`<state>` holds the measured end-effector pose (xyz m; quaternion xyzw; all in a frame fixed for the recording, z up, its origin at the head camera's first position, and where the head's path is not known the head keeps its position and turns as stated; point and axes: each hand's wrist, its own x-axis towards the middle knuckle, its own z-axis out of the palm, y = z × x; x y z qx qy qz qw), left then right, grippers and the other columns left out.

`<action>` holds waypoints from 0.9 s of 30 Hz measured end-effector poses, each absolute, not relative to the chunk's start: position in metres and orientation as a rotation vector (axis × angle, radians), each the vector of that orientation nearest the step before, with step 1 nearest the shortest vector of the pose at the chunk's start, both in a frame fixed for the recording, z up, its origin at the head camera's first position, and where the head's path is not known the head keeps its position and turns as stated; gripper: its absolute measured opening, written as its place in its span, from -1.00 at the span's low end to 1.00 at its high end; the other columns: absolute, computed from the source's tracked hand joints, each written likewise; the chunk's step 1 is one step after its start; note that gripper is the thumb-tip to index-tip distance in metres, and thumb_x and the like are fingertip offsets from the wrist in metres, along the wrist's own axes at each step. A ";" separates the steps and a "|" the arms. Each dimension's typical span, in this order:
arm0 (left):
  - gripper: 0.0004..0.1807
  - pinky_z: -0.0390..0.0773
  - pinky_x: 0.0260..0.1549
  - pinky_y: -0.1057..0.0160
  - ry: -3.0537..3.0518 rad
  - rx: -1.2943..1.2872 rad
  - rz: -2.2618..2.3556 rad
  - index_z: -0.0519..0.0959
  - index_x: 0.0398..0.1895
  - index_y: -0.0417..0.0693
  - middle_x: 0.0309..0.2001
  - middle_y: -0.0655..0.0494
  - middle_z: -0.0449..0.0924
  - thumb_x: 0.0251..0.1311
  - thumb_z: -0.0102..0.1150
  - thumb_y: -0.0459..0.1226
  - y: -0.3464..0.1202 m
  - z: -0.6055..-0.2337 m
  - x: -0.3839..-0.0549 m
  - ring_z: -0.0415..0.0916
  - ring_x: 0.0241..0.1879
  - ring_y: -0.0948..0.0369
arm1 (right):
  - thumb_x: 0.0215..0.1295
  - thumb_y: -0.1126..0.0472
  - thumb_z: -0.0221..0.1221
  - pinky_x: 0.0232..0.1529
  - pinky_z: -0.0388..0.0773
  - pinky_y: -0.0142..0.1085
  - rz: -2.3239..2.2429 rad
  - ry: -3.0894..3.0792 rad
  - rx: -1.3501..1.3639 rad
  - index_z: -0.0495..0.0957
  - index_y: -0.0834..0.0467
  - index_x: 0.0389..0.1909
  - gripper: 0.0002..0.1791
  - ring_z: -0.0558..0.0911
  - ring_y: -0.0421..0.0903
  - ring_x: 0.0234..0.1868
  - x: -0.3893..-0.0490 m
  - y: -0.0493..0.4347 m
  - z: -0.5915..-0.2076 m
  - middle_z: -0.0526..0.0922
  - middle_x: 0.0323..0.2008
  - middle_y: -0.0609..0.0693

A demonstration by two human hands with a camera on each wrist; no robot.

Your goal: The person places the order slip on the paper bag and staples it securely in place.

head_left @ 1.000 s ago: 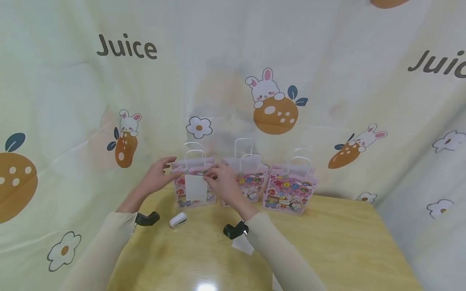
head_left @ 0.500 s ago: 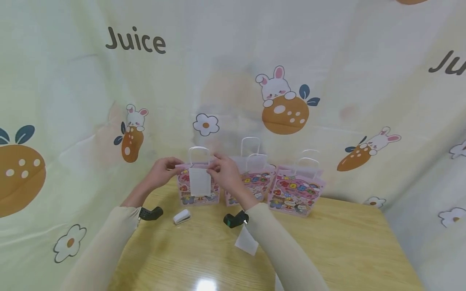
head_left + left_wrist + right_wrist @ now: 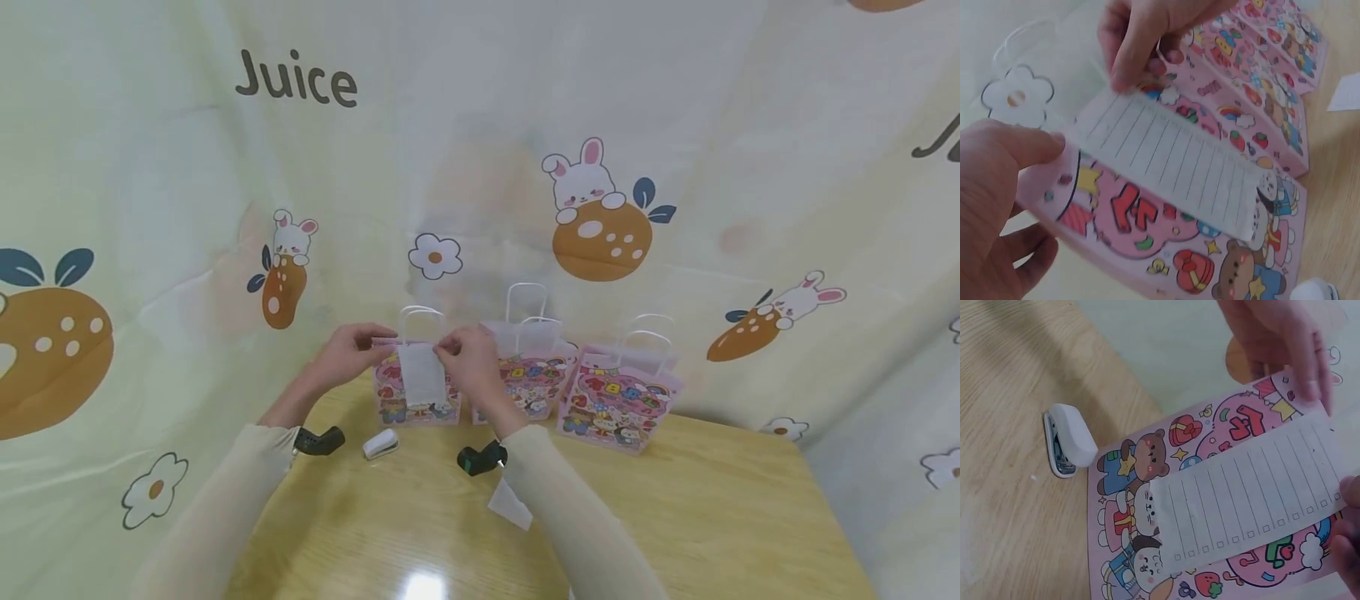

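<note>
My left hand (image 3: pixel 352 354) grips the top left edge of a pink cartoon paper gift bag (image 3: pixel 1141 219), thumb on the front and fingers behind it. Against the bag's front lies a white lined checklist sheet (image 3: pixel 1247 487), its top edge near the bag's rim below the white handle (image 3: pixel 422 310). The right hand (image 3: pixel 474 358) pinches the sheet's top right corner between thumb and finger. On the table in front of the bag lies a small white stapler (image 3: pixel 1069 440).
Two more pink gift bags, a middle one (image 3: pixel 525 387) and a right one (image 3: pixel 618 404), stand along the back of the wooden table (image 3: pixel 712 500). Another white paper (image 3: pixel 512 504) lies near the right forearm. A printed curtain (image 3: pixel 480 167) hangs behind.
My left hand, apart from the bag's edge with fingers spread a second ago, has closed onto it. The right hand has raised the sheet toward the rim. The head view has shifted slightly.
</note>
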<state>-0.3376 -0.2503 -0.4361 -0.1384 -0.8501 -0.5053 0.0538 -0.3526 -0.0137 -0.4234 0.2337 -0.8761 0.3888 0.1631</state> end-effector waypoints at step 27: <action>-0.78 0.63 -0.17 0.06 -2.561 -0.275 -1.443 0.65 -0.19 -0.32 -0.19 -0.18 0.67 0.27 0.25 -0.29 -0.222 -0.434 -0.339 0.65 -0.13 -0.04 | 0.25 0.17 0.31 0.10 0.31 -0.20 0.984 -2.601 0.736 0.73 0.16 -0.28 -0.87 0.53 -0.11 -0.22 -0.359 -0.005 -0.419 0.69 -0.33 -0.05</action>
